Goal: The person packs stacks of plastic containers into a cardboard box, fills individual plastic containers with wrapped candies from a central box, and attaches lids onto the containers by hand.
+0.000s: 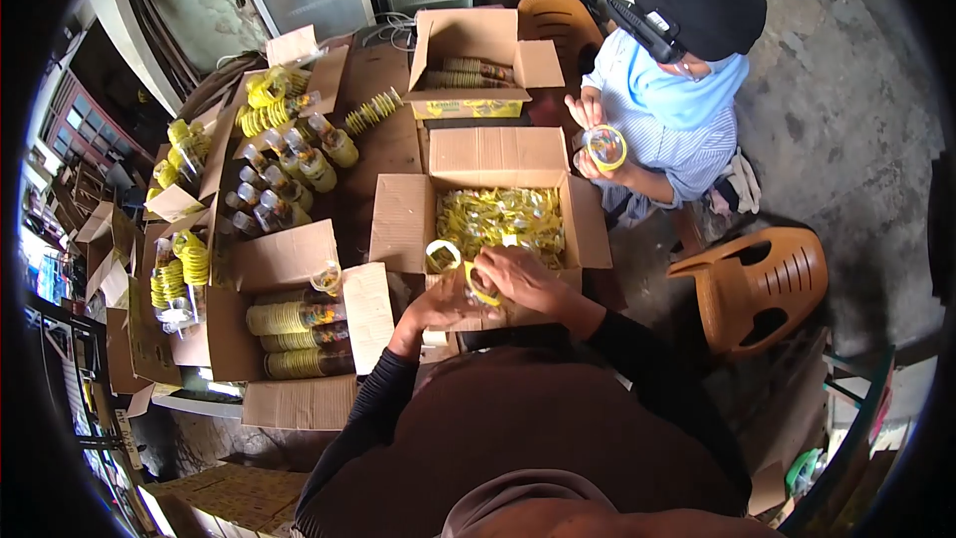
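Low in front of my chest, a clear plastic cup with a yellow rim is between my two hands. My left hand is wrapped round the cup's left side. My right hand has its fingers bent at the cup's rim; whether they also pinch something small is hidden. Just beyond the left hand, another yellow-rimmed cup stands near the box corner. Directly ahead is an open cardboard box full of small yellow-and-clear wrapped pieces.
A co-worker across to the right holds a similar cup. Boxes of stacked cups stand at left and behind. Filled bottles crowd the table's left. An orange chair is at right.
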`<state>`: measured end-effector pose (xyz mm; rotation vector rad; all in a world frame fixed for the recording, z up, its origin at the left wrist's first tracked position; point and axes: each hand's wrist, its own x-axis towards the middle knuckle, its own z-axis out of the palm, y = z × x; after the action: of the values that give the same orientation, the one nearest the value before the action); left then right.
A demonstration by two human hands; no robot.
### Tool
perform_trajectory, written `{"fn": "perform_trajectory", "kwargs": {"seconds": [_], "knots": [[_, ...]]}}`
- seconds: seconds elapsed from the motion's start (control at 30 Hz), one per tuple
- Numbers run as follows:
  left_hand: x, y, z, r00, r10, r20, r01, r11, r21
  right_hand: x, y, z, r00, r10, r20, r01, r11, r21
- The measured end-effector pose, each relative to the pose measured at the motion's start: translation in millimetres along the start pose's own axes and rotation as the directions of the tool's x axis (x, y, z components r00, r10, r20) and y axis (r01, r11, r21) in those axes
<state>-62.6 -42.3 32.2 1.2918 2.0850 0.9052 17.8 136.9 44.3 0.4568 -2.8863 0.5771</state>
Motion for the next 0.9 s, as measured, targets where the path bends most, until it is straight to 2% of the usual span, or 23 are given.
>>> {"fn": "perform_trajectory", "kwargs": {"seconds": [0.03, 0.07, 0.17, 0.23, 0.27, 0.33, 0.37, 0.4, 0.43, 0.47, 0.5, 0.53, 0.57, 0.6, 0.63, 0.7, 0.73, 0.8, 0.83, 0.87, 0.9], "knots": [[-1.8, -6.9, -3.5, 0.996, 0.039, 0.083, -0.03, 0.994, -0.109, 2.3, -2.0, 1.5, 0.999, -0.048, -0.008, 0.048, 0.998, -0.039], [-4.8, -8.5, -1.9, 0.997, 0.046, 0.064, -0.012, 0.889, -0.457, 4.8, -5.0, 3.7, 0.995, -0.088, -0.043, 0.085, 0.994, -0.066], [-7.2, -28.1, 2.7, 0.982, 0.054, 0.183, 0.061, 0.821, -0.568, 15.3, -9.6, -2.8, 0.988, -0.157, -0.013, 0.156, 0.987, -0.042], [-12.9, -30.3, 4.4, 0.985, 0.014, 0.174, 0.095, 0.791, -0.604, 19.5, -3.9, 4.3, 0.986, -0.168, 0.024, 0.163, 0.977, 0.137], [-15.5, -28.8, 5.0, 0.986, -0.026, 0.167, 0.129, 0.755, -0.643, 21.2, -5.1, 2.2, 0.986, -0.165, 0.024, 0.16, 0.977, 0.138], [-15.0, -27.6, 8.3, 0.984, -0.056, 0.167, 0.156, 0.716, -0.681, 24.4, -5.8, -6.0, 0.995, -0.069, 0.073, 0.054, 0.98, 0.19], [-12.4, -27.2, 10.9, 0.999, 0.035, 0.003, -0.025, 0.764, -0.644, 24.2, -4.1, 0.0, 0.999, -0.031, 0.028, 0.023, 0.962, 0.272], [-8.7, -25.9, 14.0, 0.979, 0.135, -0.154, -0.2, 0.789, -0.58, 24.4, 0.3, 3.6, 0.999, -0.023, 0.03, 0.014, 0.964, 0.265], [-3.1, -24.0, 17.4, 0.983, 0.036, -0.18, -0.102, 0.922, -0.374, 23.4, 4.3, 7.6, 0.996, 0.076, 0.056, -0.089, 0.953, 0.291], [3.3, -21.7, 18.7, 0.953, 0.115, -0.281, -0.233, 0.872, -0.431, 21.3, 8.0, 10.4, 0.981, 0.172, 0.084, -0.19, 0.93, 0.316], [7.1, -18.8, 20.0, 0.965, 0.058, -0.257, -0.14, 0.939, -0.314, 18.2, 14.5, 17.1, 0.985, 0.171, 0.0, -0.155, 0.895, 0.418], [10.5, -15.5, 20.6, 0.971, -0.004, -0.24, -0.043, 0.981, -0.189, 18.1, 22.3, 23.0, 0.977, 0.211, -0.004, -0.19, 0.886, 0.422], [20.2, -41.0, 36.8, 0.95, 0.07, -0.304, -0.102, 0.991, -0.09, 16.0, 31.7, 31.5, 0.961, 0.262, -0.087, -0.201, 0.881, 0.429], [22.5, -45.2, 44.6, 0.942, 0.086, -0.325, -0.035, 0.986, 0.16, 12.0, 42.7, 40.8, 0.933, 0.317, -0.168, -0.217, 0.872, 0.438], [24.6, -50.4, 50.6, 0.931, 0.12, -0.345, -0.061, 0.982, 0.178, 8.0, 62.4, 43.8, 0.893, 0.433, -0.119, -0.344, 0.83, 0.439], [28.5, -10.9, 31.2, 0.921, 0.153, -0.358, -0.102, 0.982, 0.156, -5.6, 110.1, 49.3, 0.778, 0.596, -0.199, -0.439, 0.742, 0.507], [29.0, -3.8, 32.1, 0.928, 0.077, -0.366, -0.039, 0.993, 0.111, -16.5, 127.1, 44.8, 0.744, 0.622, -0.244, -0.453, 0.738, 0.5], [34.5, 7.1, 22.8, 0.935, 0.15, -0.322, -0.165, 0.986, -0.02, -32.5, 125.0, 13.5, 0.736, 0.632, -0.241, -0.575, 0.772, 0.27], [38.4, -7.9, 33.7, 0.925, 0.128, -0.357, -0.164, 0.984, -0.072, -40.9, 127.7, 15.6, 0.735, 0.639, -0.226, -0.58, 0.766, 0.276], [43.1, -8.4, 29.9, 0.902, 0.251, -0.352, -0.234, 0.968, 0.091, -46.4, 131.4, 20.4, 0.744, 0.636, -0.206, -0.553, 0.759, 0.344], [45.1, -5.9, 29.2, 0.896, 0.228, -0.382, -0.231, 0.972, 0.039, -47.9, 136.1, 25.0, 0.757, 0.626, -0.188, -0.52, 0.75, 0.408]]}}
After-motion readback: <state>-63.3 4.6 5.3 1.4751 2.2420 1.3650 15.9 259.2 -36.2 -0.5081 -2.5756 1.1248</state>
